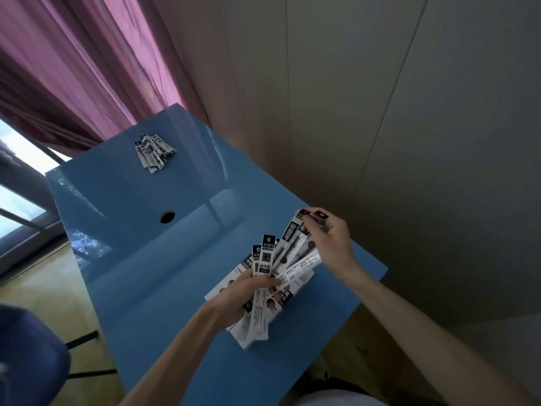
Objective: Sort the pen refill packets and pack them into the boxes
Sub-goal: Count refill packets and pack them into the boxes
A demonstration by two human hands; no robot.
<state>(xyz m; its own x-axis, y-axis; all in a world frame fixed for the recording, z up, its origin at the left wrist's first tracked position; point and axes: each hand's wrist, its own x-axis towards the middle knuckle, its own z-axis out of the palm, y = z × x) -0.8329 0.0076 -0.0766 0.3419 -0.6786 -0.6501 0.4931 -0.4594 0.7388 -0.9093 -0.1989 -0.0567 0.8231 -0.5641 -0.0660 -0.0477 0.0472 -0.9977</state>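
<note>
My left hand (248, 291) grips a fanned bunch of black-and-white pen refill packets (268, 259) above the blue table (152, 273). My right hand (329, 238) pinches the top end of one long packet (294, 235) at the right side of the fan. Under the fan lie white boxes (251, 332), partly hidden by the packets and my left hand. A second, small pile of refill packets (152, 152) lies at the table's far end.
A round cable hole (167, 217) sits in the middle of the table. A beige wall runs along the table's right side, and a pink curtain (73, 68) hangs behind the far end. A blue chair (26, 361) stands at the lower left.
</note>
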